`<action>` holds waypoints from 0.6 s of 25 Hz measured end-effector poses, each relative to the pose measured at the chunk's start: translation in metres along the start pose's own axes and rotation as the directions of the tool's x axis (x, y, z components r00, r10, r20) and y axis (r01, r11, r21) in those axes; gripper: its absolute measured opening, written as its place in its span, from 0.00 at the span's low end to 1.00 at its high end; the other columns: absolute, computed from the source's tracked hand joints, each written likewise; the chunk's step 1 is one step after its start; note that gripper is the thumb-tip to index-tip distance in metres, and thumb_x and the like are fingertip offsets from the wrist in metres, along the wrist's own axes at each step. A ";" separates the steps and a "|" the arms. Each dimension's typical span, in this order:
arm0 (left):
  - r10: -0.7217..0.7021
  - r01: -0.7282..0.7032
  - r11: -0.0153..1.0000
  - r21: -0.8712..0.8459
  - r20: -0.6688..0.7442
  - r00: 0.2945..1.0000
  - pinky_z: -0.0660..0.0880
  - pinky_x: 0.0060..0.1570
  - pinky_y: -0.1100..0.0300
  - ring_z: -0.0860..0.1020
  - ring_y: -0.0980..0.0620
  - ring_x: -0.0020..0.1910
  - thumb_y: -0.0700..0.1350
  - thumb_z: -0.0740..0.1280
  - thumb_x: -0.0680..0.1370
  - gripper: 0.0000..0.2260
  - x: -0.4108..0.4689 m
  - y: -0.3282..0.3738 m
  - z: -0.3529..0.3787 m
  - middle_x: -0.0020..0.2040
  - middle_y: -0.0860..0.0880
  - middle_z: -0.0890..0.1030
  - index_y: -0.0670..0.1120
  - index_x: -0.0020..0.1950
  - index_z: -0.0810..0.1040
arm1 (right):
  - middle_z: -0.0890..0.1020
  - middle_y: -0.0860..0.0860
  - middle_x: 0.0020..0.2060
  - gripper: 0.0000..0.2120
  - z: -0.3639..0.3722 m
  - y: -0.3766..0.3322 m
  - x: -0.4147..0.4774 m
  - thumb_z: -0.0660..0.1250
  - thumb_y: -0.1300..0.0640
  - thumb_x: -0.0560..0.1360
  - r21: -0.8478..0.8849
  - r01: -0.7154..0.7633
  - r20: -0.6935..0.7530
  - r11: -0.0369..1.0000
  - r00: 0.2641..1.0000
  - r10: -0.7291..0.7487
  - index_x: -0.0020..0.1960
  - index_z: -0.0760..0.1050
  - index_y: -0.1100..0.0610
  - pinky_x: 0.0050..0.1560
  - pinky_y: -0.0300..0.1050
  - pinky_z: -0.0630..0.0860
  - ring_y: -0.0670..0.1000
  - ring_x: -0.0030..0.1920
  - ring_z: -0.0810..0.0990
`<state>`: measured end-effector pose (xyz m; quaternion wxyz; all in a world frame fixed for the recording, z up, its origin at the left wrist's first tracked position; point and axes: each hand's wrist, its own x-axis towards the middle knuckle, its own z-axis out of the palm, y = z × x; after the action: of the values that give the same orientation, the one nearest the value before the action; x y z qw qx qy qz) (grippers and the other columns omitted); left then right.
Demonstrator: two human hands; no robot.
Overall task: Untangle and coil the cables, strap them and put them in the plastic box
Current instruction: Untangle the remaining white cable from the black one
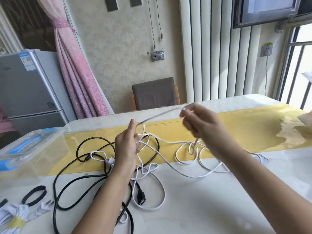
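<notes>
Both hands are gripping the white cable (160,115) and holding a stretch of it taut above the table (211,208): the left hand (128,146) is curling its fingers round it, the right hand (199,124) is pinching it near the end. Its remaining loops are lying tangled with the black cable (141,198) below. The plastic box (25,149) is sitting at the left, a black strap (34,195) lying nearer.
</notes>
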<state>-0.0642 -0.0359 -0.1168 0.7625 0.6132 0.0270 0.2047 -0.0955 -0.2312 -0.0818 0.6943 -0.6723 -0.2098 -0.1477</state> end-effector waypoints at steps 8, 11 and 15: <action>-0.245 0.138 0.901 -0.411 -0.220 0.944 0.53 0.16 0.68 0.55 0.59 0.16 0.48 0.61 0.80 0.11 0.032 0.001 -0.037 0.32 0.51 0.61 0.47 0.39 0.69 | 0.80 0.49 0.32 0.10 -0.114 0.009 0.019 0.57 0.63 0.79 0.083 -0.180 -0.697 0.980 0.692 0.186 0.51 0.78 0.59 0.27 0.33 0.63 0.43 0.25 0.67; -0.219 0.195 0.912 -0.360 -0.027 0.975 0.52 0.16 0.68 0.55 0.60 0.16 0.46 0.59 0.81 0.10 0.020 -0.003 -0.019 0.27 0.55 0.66 0.47 0.45 0.77 | 0.77 0.61 0.61 0.23 -0.112 0.027 0.018 0.56 0.71 0.72 -0.511 -0.489 -0.641 0.707 0.765 0.065 0.65 0.73 0.63 0.56 0.49 0.72 0.58 0.55 0.77; -0.129 0.140 0.986 -0.090 0.121 0.984 0.55 0.17 0.69 0.67 0.61 0.20 0.42 0.61 0.81 0.11 -0.005 -0.003 0.007 0.32 0.52 0.81 0.43 0.44 0.81 | 0.82 0.55 0.55 0.15 -0.042 0.019 0.009 0.59 0.66 0.78 -0.573 -0.112 -0.224 0.812 0.974 -0.024 0.61 0.76 0.57 0.60 0.47 0.71 0.56 0.56 0.79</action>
<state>-0.0656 -0.0443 -0.1190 0.8040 0.5826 0.0144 0.1182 -0.0746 -0.2716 -0.0945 0.4775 -0.8364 -0.0604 -0.2623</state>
